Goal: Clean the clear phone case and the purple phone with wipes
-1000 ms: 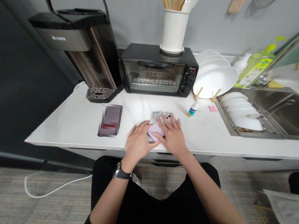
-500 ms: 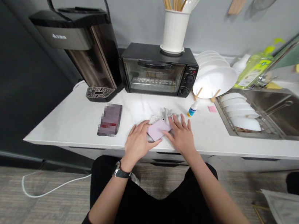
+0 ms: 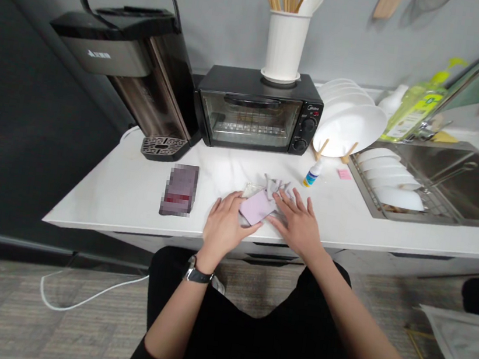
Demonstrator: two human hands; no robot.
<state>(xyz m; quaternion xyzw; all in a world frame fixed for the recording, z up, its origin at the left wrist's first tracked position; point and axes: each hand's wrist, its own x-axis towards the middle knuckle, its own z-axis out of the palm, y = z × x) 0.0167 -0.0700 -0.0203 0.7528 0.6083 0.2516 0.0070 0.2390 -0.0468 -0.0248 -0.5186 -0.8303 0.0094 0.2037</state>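
Observation:
A pale lilac phone [image 3: 257, 206] lies on the white counter [image 3: 132, 189] close to its front edge. My left hand [image 3: 224, 227], with a watch on its wrist, holds the phone's left side between thumb and fingers. My right hand [image 3: 299, 223] lies flat with fingers spread on a crumpled grey cloth [image 3: 276, 187] just right of the phone. The cloth bunches up behind the phone.
A dark card-like item [image 3: 180, 189] lies left of my hands. Behind stand a water dispenser [image 3: 138, 78], a black toaster oven [image 3: 257, 111] with a utensil cup [image 3: 286, 44] on top, white plates [image 3: 348, 120], a small dropper bottle [image 3: 312, 174] and a sink [image 3: 455, 178] with bowls.
My right hand slid off the top of the phone to the right and now rests flat on the cloth. The phone's lilac face is uncovered. My left hand kept its hold.

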